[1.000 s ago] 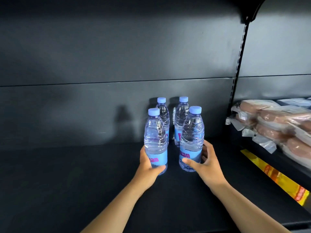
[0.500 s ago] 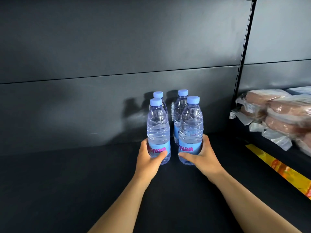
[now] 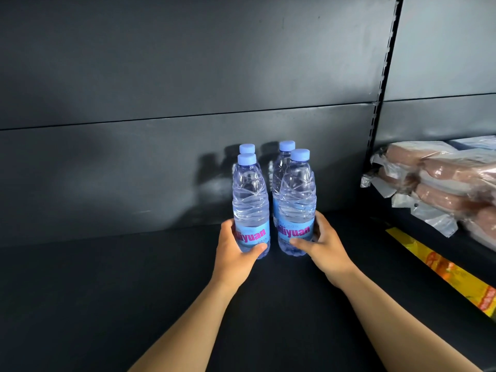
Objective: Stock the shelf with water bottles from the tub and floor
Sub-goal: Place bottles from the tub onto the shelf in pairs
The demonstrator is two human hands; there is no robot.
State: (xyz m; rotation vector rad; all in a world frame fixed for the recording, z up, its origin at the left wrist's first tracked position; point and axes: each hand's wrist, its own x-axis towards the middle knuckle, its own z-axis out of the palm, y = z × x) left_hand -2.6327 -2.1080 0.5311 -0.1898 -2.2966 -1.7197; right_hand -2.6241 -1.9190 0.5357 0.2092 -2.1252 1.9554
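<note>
Several clear water bottles with blue caps and blue labels stand upright on the dark shelf (image 3: 107, 277), close to its back wall. My left hand (image 3: 233, 253) grips the base of the front left bottle (image 3: 250, 200). Around the base of the front right bottle (image 3: 297, 200) curls my right hand (image 3: 324, 248). Two more bottles stand right behind them: the rear left bottle (image 3: 247, 149) shows only its cap, the rear right bottle (image 3: 281, 162) shows its cap and shoulder. The tub and floor are out of view.
A slotted upright post (image 3: 381, 84) divides this bay from the one to the right. There, plastic-wrapped sausage packs (image 3: 440, 183) are stacked on a shelf with a yellow price strip (image 3: 442, 267) along its edge. The shelf surface to the left of the bottles is bare.
Both hands have pushed the two front bottles back, snug against the rear pair. The front left bottle now hides most of the rear left one. The view has tilted up slightly.
</note>
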